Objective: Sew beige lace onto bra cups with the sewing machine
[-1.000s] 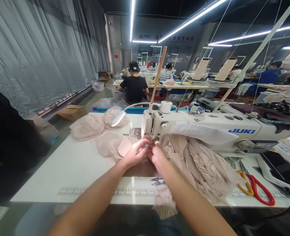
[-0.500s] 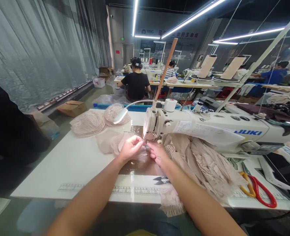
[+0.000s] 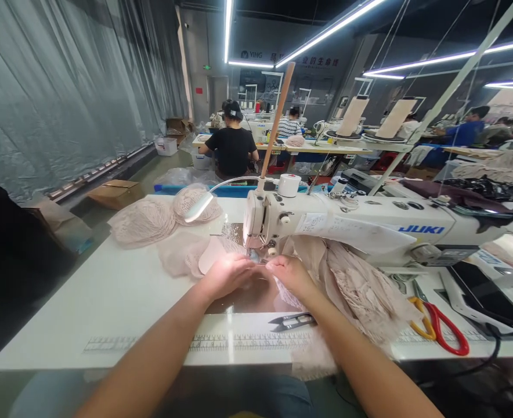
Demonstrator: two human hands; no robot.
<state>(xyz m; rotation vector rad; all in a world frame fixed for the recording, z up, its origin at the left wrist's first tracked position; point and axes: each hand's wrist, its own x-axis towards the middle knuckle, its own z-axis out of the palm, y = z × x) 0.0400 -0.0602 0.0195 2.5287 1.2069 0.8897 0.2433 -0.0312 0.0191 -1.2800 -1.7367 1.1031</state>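
Note:
Just in front of the needle of a white sewing machine (image 3: 347, 217), both my hands grip pale pink lace fabric (image 3: 289, 293). My left hand (image 3: 228, 274) is closed on its edge at the left of the presser foot, fingertips pinched. To the right, my right hand (image 3: 292, 274) pinches the same edge, and a strip hangs below it. The stretch between the hands looks taut. More sheer pink fabric (image 3: 180, 252) lies left of the needle. A gathered heap of lace (image 3: 352, 284) sits under the machine arm. Thread snips (image 3: 291, 321) rest near my right wrist.
Two bundles of pink lace (image 3: 143, 220) lie at the table's far left, beneath a bendable lamp (image 3: 199, 207). Scissors with red and yellow handles (image 3: 445, 331) rest at the right. A printed ruler (image 3: 239, 343) runs along the front edge. A person in black (image 3: 232, 145) sits ahead.
My hands have moved apart and slightly toward me from the needle, drawing the fabric edge between them. The head view has shifted a little to the right.

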